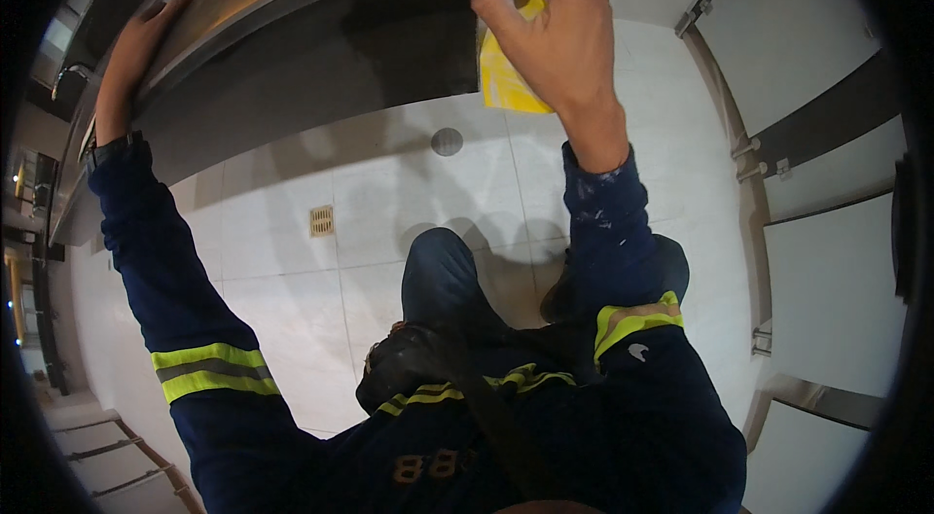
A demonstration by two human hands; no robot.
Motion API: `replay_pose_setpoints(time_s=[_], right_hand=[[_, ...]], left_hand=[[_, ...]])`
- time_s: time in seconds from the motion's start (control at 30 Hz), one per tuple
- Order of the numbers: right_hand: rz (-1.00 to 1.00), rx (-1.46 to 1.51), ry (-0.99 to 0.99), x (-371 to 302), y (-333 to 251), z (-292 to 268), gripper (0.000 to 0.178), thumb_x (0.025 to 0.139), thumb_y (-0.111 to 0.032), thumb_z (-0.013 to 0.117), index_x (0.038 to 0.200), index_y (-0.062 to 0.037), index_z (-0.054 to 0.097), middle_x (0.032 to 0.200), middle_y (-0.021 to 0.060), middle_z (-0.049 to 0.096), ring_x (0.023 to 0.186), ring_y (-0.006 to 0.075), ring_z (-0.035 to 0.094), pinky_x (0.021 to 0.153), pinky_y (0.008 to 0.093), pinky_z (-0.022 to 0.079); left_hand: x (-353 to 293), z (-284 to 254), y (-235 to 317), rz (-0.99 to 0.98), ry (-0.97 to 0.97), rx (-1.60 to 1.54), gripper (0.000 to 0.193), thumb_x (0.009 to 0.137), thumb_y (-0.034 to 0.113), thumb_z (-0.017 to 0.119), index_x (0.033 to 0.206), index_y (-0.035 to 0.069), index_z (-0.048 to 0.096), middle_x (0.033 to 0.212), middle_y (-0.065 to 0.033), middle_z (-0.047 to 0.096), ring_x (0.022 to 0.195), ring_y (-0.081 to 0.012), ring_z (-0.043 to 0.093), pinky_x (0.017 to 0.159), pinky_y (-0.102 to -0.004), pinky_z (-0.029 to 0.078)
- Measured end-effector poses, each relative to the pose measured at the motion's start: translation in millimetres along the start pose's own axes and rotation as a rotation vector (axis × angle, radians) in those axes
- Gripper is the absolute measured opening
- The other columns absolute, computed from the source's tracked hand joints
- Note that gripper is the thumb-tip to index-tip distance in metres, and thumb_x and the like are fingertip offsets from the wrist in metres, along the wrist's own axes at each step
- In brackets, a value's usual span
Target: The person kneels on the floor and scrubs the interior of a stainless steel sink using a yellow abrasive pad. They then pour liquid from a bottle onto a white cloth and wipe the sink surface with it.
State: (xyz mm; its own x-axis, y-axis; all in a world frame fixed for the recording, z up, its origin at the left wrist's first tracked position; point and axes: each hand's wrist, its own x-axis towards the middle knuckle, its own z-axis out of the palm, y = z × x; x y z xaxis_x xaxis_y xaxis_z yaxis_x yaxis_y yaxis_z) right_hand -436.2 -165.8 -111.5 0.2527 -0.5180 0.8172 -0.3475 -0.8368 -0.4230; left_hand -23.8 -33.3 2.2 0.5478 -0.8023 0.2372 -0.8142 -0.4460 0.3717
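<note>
A long dark counter (321, 57) with a raised front edge runs across the upper part of the view. At its right end my right hand (569, 37) is closed round a yellow sheet (511, 81), thumb at the front corner and fingers over the far side. The sheet has pale smears, hangs below the hand and lies against the counter's end; it looks like sandpaper, but its grain cannot be made out. Toward the counter's left end, my left hand (141, 42) rests on the edge with its fingers stretched out over the top, holding nothing visible.
White floor tiles (282, 300) lie below, with a small square drain (322, 220) and a round cover (447, 141). Pale partition panels (827, 290) with metal fittings stand along the right. A tap (73, 76) shows at the far left. My bent knee (440, 266) is under the counter's front.
</note>
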Motion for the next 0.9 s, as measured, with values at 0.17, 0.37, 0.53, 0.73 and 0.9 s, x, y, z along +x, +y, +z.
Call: replay_pose_setpoints(time_s=[0.17,0.37,0.53,0.73,0.9], right_hand=[[0.207,-0.016,-0.25,37,-32,-17,0.038,0.075,-0.033,0.079,0.081,0.0026,0.066,0.074,0.0183,0.067,0.073,0.0282,0.069,0.064,0.0362,0.05],[0.184,0.13,-0.172,33,-6,-18,0.038,0.074,-0.033,0.081,0.082,0.0026,0.068,0.069,0.0158,0.067,0.061,0.022,0.065,0.06,0.0338,0.049],[0.205,0.016,-0.18,14,15,-4,0.069,0.076,-0.059,0.073,0.108,0.0017,0.071,0.102,0.016,0.072,0.086,0.0286,0.071,0.078,0.0298,0.054],[0.285,-0.032,-0.302,-18,28,3,0.081,0.066,-0.063,0.08,0.11,0.0047,0.07,0.1,0.0209,0.072,0.084,0.026,0.072,0.079,0.0319,0.056],[0.436,-0.044,-0.447,-65,41,19,0.077,0.066,-0.063,0.079,0.106,0.0032,0.071,0.099,0.0196,0.072,0.084,0.0292,0.071,0.079,0.034,0.055]], left_hand=[[0,-3,-7,0.027,0.045,0.03,0.08,0.087,0.068,0.056,0.119,-0.004,0.067,0.104,-0.0218,0.07,0.095,-0.0283,0.068,0.092,-0.0346,0.048],[-2,1,-3,0.089,0.067,0.017,0.081,0.086,0.07,0.054,0.119,-0.003,0.068,0.106,-0.0225,0.07,0.098,-0.0278,0.067,0.093,-0.0342,0.047],[5,-1,-11,0.065,0.058,0.052,0.082,0.085,0.07,0.055,0.121,-0.003,0.067,0.108,-0.023,0.069,0.1,-0.0284,0.067,0.094,-0.0345,0.047],[5,5,-10,0.037,0.057,0.007,0.083,0.085,0.071,0.056,0.119,-0.004,0.067,0.107,-0.0223,0.069,0.099,-0.0287,0.067,0.093,-0.0348,0.047],[8,-2,-17,0.028,0.071,0.09,0.077,0.088,0.067,0.055,0.122,0.0,0.066,0.107,-0.0195,0.07,0.097,-0.027,0.067,0.095,-0.0323,0.046]])
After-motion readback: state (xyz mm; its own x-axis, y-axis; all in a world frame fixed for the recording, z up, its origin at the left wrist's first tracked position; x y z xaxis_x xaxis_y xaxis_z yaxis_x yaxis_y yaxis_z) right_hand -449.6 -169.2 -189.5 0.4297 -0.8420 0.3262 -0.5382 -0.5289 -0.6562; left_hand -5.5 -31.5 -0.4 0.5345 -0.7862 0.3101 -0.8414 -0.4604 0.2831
